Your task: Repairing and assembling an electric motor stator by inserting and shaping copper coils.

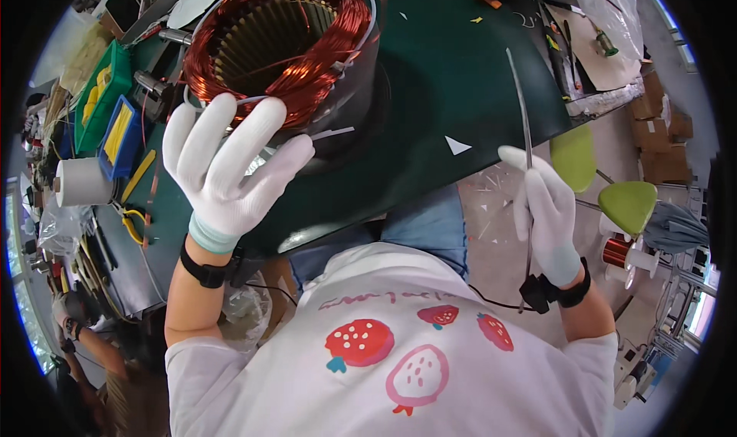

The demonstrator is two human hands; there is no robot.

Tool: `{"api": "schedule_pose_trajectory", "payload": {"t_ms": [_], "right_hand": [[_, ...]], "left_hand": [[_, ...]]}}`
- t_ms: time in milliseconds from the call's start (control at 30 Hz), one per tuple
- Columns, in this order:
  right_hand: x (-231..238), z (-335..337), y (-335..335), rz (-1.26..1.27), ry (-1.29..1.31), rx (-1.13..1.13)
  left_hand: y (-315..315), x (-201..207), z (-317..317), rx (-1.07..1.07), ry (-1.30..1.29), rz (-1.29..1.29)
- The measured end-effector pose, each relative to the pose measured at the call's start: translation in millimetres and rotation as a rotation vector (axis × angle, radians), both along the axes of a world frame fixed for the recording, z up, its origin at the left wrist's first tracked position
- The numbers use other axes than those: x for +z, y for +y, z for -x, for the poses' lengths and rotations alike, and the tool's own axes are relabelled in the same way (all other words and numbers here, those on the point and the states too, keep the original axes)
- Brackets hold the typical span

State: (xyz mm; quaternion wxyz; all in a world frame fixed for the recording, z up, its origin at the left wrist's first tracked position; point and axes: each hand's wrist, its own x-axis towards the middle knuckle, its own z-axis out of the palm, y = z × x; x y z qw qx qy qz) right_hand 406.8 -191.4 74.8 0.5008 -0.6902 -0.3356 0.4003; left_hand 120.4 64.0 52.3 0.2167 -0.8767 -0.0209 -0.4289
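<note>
A motor stator (357, 72) with copper wire windings (326, 64) around its slotted core stands upright on the green table at the upper left. My left hand (226, 168), in a white glove, is at its near rim with the fingers spread and the fingertips over the edge of the windings. Whether they press on the wire I cannot tell. A narrow white strip (334, 132) shows beside that thumb. Off the table's right front edge, my gloved right hand (546, 210) is closed around a long, thin metal tool with a pointed end (519, 91), tip pointing away from me.
Left on the table (453, 76) are a green bin (104, 95), a blue tray (121, 139), a white spool (79, 182) and yellow-handled pliers (134, 223). A white scrap (458, 145) lies mid-table. Green stools (626, 206) stand at right. Another person's arm (100, 349) is at lower left.
</note>
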Motion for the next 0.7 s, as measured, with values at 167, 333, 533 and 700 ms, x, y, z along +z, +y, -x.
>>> {"api": "schedule_pose_trajectory", "payload": {"t_ms": [167, 333, 533, 700], "right_hand": [[4, 21, -2, 0.172, 0.007, 0.121], [13, 38, 17, 0.119, 0.044, 0.393], [11, 45, 46, 0.160, 0.146, 0.279], [0, 64, 64, 0.006, -0.066, 0.289]], "left_hand": [[-4, 1, 4, 0.105, -0.065, -0.065], [-11, -2, -2, 0.223, -0.145, 0.008], [-12, -2, -3, 0.208, -0.152, 0.012], [-9, 0, -10, 0.144, -0.151, -0.024]]}}
